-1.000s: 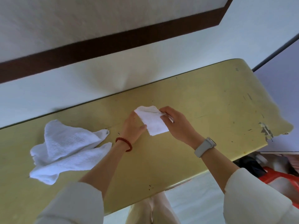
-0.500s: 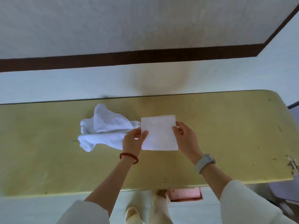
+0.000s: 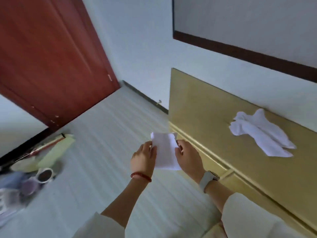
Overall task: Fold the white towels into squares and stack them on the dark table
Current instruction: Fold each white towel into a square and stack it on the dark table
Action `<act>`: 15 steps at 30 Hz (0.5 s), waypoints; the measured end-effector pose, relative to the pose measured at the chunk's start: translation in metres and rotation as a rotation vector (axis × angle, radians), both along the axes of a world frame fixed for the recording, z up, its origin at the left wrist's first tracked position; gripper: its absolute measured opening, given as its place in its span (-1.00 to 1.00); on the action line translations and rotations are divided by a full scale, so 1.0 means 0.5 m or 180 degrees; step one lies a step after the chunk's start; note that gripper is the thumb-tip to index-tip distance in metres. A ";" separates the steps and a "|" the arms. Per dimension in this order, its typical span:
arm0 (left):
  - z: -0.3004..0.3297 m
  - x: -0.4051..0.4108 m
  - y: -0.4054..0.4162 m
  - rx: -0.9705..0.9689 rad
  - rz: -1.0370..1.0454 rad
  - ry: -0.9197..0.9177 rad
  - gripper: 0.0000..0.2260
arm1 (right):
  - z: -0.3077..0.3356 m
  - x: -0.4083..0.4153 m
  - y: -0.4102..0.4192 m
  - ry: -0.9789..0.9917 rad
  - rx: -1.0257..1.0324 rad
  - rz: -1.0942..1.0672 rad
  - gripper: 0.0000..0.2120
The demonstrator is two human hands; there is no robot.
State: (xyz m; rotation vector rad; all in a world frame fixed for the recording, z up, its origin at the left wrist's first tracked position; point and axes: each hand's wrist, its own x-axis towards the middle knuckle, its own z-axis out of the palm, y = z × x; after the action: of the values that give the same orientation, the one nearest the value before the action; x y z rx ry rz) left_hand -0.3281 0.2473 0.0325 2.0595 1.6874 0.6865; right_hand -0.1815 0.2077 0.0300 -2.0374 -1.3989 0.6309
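The clutter at the lower left of the frame is motion-blurred: a white-rimmed round object [image 3: 45, 175] and pale bags can barely be made out. The yellow table [image 3: 202, 107] runs off the right edge. Low in the centre, the left hand [image 3: 143, 158] and right hand [image 3: 187, 158] pinch opposite side edges of a folded white towel [image 3: 165, 152], held in the air over the pale floor [image 3: 106, 134]. A crumpled white towel [image 3: 260, 134] lies on the table at right. A red-brown door [image 3: 48, 62] fills the upper left.
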 end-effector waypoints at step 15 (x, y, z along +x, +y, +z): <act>0.047 -1.069 -0.204 -0.0071 0.3277 -0.0037 -0.79 | 0.085 -1.112 0.066 -0.0429 0.0305 0.2938 -0.77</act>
State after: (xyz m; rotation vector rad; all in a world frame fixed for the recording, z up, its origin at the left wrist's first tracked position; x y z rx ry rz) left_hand -0.8629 0.1454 0.0558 1.0282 2.6851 0.9283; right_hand -0.7376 0.2408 0.0726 -1.2895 -2.3991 0.7640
